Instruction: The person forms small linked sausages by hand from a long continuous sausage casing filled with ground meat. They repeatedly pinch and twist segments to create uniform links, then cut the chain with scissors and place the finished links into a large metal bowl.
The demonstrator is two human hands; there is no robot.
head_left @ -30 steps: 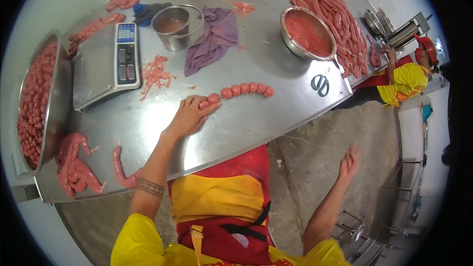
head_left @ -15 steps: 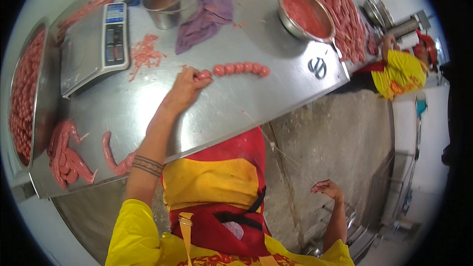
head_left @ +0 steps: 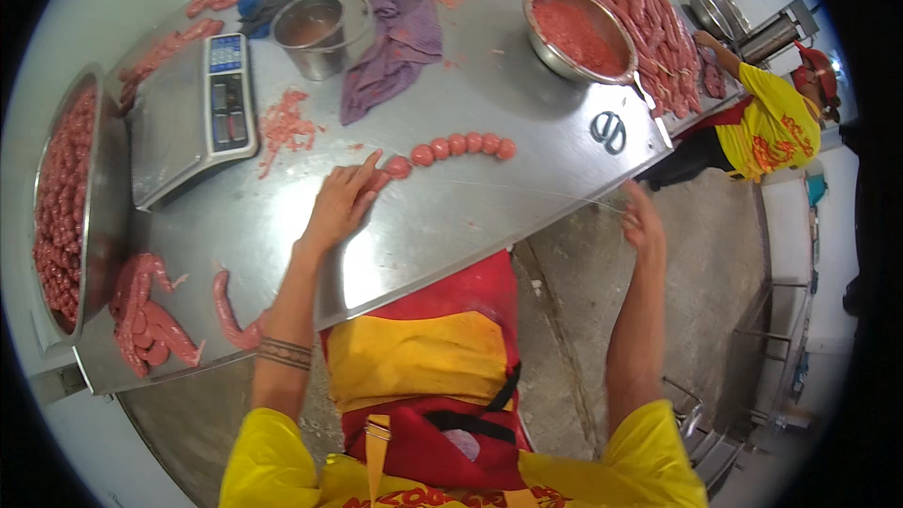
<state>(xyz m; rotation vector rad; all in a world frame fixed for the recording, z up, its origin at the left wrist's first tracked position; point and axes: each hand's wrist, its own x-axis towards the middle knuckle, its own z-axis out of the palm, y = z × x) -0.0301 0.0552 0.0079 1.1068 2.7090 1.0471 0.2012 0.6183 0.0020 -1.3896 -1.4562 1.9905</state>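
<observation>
A short chain of round pink sausage links (head_left: 456,146) lies on the steel table (head_left: 470,226). My left hand (head_left: 340,205) rests on the table with its fingertips on the left end link of that chain. My right hand (head_left: 642,222) is lifted at the table's near edge, right of the chain. A thin thread (head_left: 527,194) runs taut from the chain's left end across the table to this hand, whose fingers are closed on it.
A digital scale (head_left: 193,118), a metal pot (head_left: 315,30) and a purple cloth (head_left: 395,52) lie behind. A bowl of minced meat (head_left: 576,33) and piled sausages (head_left: 649,23) sit at the right. A tub of links (head_left: 66,198) is at the left. Another person in yellow (head_left: 767,122) works at the far right.
My right hand has risen from low beside my body to the table edge, drawing the thread taut. My left hand has stayed on the chain's end.
</observation>
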